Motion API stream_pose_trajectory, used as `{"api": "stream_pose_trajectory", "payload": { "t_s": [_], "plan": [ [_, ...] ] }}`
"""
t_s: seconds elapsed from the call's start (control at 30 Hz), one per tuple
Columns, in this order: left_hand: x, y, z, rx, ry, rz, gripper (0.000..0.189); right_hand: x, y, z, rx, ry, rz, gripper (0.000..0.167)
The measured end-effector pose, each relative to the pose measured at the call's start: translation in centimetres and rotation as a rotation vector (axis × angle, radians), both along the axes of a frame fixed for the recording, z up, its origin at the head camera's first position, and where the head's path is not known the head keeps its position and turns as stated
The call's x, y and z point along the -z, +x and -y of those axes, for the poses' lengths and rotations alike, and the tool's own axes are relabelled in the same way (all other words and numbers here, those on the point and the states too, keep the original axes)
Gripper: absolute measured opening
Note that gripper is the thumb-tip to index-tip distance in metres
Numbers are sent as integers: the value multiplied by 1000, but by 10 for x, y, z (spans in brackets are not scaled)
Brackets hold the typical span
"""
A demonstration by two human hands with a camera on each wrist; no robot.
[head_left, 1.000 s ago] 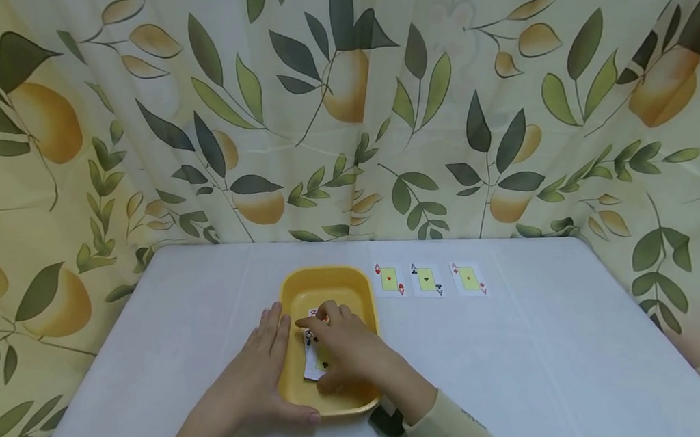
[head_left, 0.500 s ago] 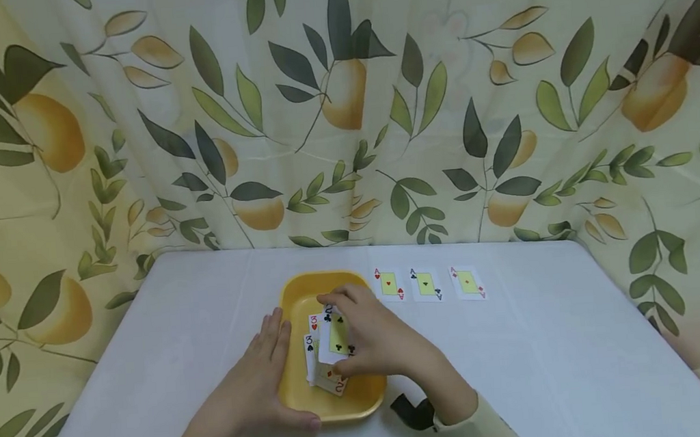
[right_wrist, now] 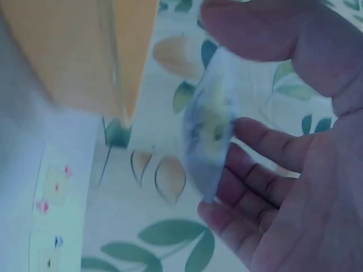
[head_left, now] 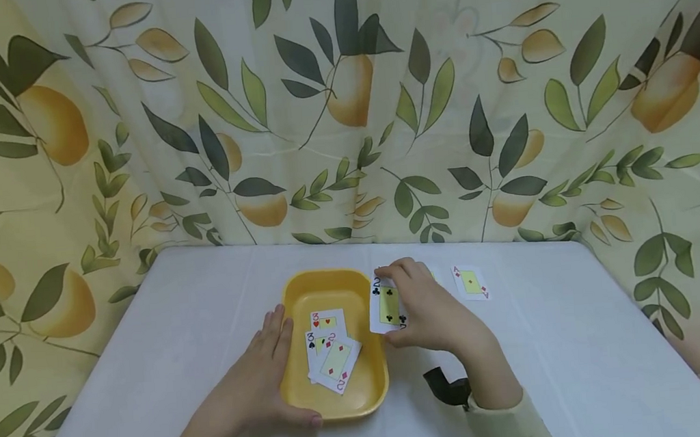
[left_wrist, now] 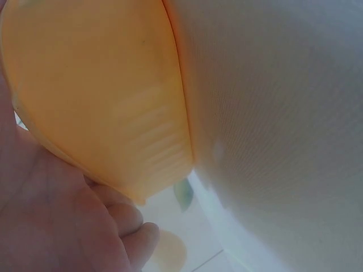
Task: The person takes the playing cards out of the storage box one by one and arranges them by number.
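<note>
My right hand [head_left: 434, 308] pinches a two of clubs playing card [head_left: 386, 305] between thumb and fingers, raised just past the right rim of a yellow tray [head_left: 373, 396]. In the right wrist view the same card [right_wrist: 211, 130] looks bowed and blurred. Along the tray's left side lies my left hand [head_left: 257, 373], fingers extended against the rim, thumb at the near edge. Inside the tray, a three of hearts [head_left: 328, 318], a three of spades [head_left: 312, 345] and a two of diamonds [head_left: 338, 365] overlap.
An ace of diamonds [head_left: 470, 282] lies face up on the white tabletop [head_left: 557, 339] right of the tray. The right wrist view shows an ace of hearts [right_wrist: 55, 187] and part of a black-suited card [right_wrist: 50, 258]. A fruit-patterned curtain [head_left: 347, 177] hangs behind.
My right hand has lifted the two of clubs out of the tray and carried it right, past the rim. The cards left in the tray are uncovered. My left hand stays put.
</note>
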State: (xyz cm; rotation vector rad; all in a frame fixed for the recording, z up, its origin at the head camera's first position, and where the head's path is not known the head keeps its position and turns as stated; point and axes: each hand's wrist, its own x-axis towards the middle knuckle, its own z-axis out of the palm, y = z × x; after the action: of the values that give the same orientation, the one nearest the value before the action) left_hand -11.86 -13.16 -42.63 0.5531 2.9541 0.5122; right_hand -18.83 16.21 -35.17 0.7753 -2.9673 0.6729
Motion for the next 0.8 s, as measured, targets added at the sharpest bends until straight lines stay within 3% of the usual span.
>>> {"api": "stream_pose_trajectory", "payload": {
  "t_s": [0.23,0.8],
  "plan": [
    [0,0,-1,-10,1,29,153,4,-8,-17,80,91,21,89],
    [-4,-1,-2,-2,20,25,153,45,-28,-15,29,174,194,83]
  ]
}}
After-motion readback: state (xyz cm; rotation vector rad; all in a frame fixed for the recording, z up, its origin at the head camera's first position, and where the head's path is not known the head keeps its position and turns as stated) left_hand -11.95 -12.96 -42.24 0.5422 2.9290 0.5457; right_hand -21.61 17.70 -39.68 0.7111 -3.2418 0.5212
